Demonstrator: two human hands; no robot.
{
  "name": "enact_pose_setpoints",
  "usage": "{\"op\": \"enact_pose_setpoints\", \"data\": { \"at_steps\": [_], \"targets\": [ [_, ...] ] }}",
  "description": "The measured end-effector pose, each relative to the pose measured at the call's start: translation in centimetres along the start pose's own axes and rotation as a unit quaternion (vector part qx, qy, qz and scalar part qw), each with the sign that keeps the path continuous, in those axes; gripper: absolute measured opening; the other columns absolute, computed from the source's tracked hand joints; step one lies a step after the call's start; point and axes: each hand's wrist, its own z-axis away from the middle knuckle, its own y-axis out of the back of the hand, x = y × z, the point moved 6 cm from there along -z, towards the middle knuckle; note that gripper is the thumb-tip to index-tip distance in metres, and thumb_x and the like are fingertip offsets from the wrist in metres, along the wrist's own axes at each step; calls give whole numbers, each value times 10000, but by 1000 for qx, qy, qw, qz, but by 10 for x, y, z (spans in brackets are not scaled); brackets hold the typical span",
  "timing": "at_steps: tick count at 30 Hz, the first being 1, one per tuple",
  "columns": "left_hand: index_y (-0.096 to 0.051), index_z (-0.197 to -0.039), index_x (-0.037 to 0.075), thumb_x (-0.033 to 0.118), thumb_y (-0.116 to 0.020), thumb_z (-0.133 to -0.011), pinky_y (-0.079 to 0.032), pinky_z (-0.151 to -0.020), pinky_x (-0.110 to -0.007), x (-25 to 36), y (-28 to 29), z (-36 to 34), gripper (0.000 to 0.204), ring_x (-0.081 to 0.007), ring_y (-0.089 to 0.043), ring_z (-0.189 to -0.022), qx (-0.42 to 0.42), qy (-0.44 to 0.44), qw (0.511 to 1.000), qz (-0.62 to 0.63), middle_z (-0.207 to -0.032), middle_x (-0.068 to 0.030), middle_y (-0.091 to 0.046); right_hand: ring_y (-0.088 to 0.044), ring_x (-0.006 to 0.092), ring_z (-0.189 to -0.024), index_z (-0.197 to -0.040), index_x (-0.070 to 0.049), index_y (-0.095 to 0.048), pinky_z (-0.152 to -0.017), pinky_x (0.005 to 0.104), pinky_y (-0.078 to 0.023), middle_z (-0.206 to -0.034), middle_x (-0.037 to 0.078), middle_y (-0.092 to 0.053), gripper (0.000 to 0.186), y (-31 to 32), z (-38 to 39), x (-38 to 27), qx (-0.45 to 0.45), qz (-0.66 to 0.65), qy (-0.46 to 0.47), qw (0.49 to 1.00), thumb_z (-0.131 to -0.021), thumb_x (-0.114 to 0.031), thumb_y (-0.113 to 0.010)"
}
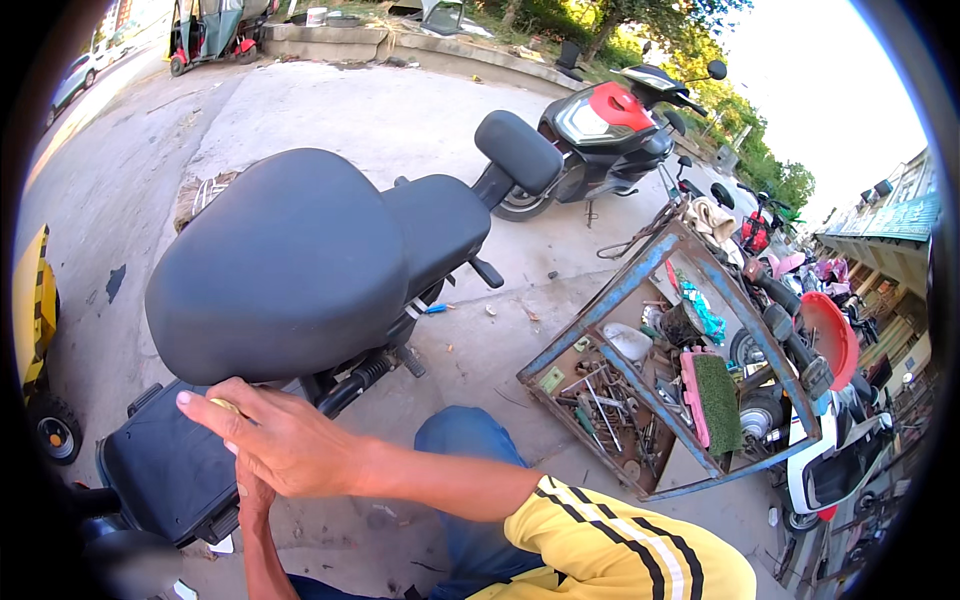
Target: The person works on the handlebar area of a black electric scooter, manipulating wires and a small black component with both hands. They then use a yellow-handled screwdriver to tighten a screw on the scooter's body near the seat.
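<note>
My right hand [275, 435] is at the left front, beside the lower edge of a scooter's black seat [290, 265] and over its flat black footboard [165, 460]. Its fingers are bent and close together. A small gold-coloured piece [226, 405] shows between them, too small to name. Just below, my left hand [254, 492] reaches up from the lower edge; my right hand covers its fingers. A smaller rear seat [440, 215] and a padded backrest [518, 152] continue behind the main seat. Beneath the seat is a black spring shock absorber [357, 383].
To the right stands a blue metal-framed cart [600, 345] with wrenches [600, 410], loose parts and a green-bristled brush [717, 400]. A red and black scooter [610, 120] is parked beyond. A yellow machine [32, 310] edges in at the left. A red basin [830, 340] sits past the cart.
</note>
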Motion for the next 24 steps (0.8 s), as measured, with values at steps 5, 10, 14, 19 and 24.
{"op": "enact_pose_setpoints", "data": {
  "at_steps": [5, 10, 14, 19, 24],
  "targets": [
    [-453, -1530, -23, 212, -689, -1023, -456, -1102, -410, -14, 13, 3, 606, -329, -604, -1289, -23, 3, 1000, 5, -1406, -205, -632, -660, 323, -889, -1608, -139, -428, -776, 402, -587, -1278, 174, -579, 748, -11, -3, 2, 16, -11, 24, 1000, -923, 32, -675],
    [-695, -1108, -13, 46, -665, -973, -512, -919, -414, 3, 6, -3, 150, -311, -666, -1007, 21, -19, 999, 43, -1044, -147, -733, -683, 325, -889, -1626, -142, -410, -849, 408, -593, -1324, 187, -582, 760, -16, 12, 15, 20, -15, 30, 999, -931, 10, -679],
    [-692, -1092, -1, -3, -635, -966, -500, -928, -419, -7, -11, 8, 139, -318, -658, -1001, 46, -16, 994, 97, -1035, -143, -713, -694, 353, -928, -1631, -115, -382, -889, 423, -592, -1338, 211, -601, 764, -9, 28, 16, -6, -69, -39, 997, -945, 26, -686],
    [-685, -1064, 7, -55, -643, -910, -483, -969, -426, 2, 3, 13, 172, -346, -640, -1023, 13, 27, 1000, -1, -1047, -145, -698, -699, 435, -1087, -1630, -77, -358, -910, 460, -574, -1375, 254, -631, 798, -21, 39, 45, 69, -149, -108, 981, -934, 2, -740],
    [-715, -1034, 38, 50, -702, -916, -492, -912, -448, -64, 2, 2, 120, -354, -643, -1006, -9, -61, 998, 15, -1021, -126, -699, -735, 377, -1025, -1417, -47, -567, -872, 435, -594, -1219, 177, -722, 628, -50, 49, 65, 83, -44, -92, 991, -867, -137, -857]
  ]
}}
